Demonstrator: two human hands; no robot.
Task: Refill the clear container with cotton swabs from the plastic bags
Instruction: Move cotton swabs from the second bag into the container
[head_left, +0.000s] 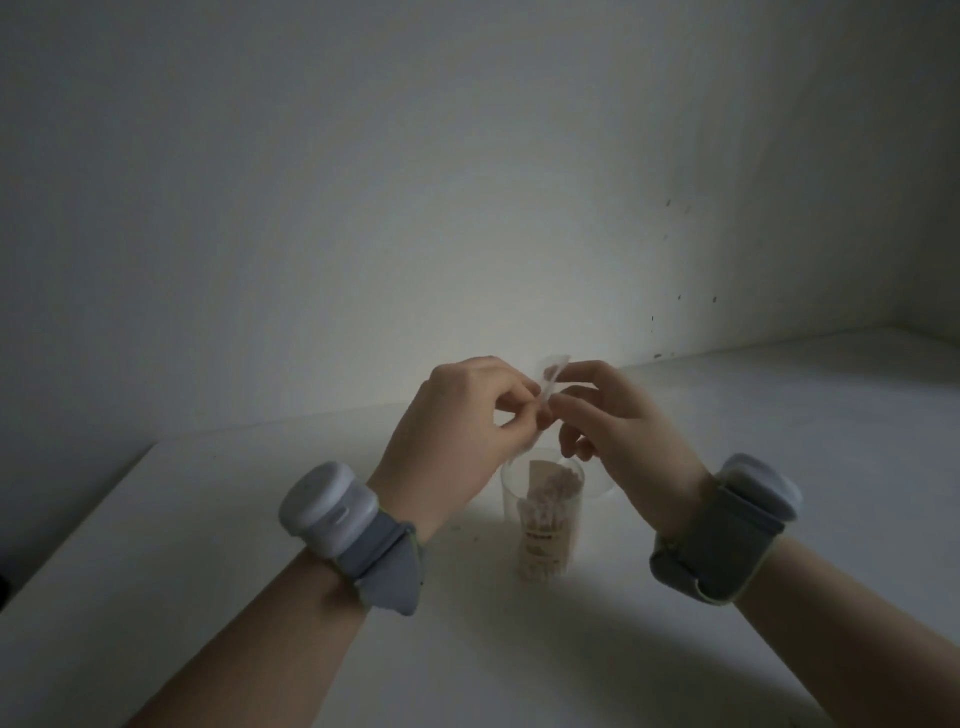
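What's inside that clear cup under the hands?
The clear container holds an upright bundle of cotton swabs, apparently inside a labelled wrapper. The left hand and right hand, pinching a plastic piece, cover part of its rim; the bundle's far side is hidden.

Above a white surface, the left hand and right hand both pinch a small plastic bag between their fingertips. Directly below them a clear container stands upright, holding a bundle of cotton swabs. Each wrist wears a grey strap with a rounded device. A pale wall rises behind.
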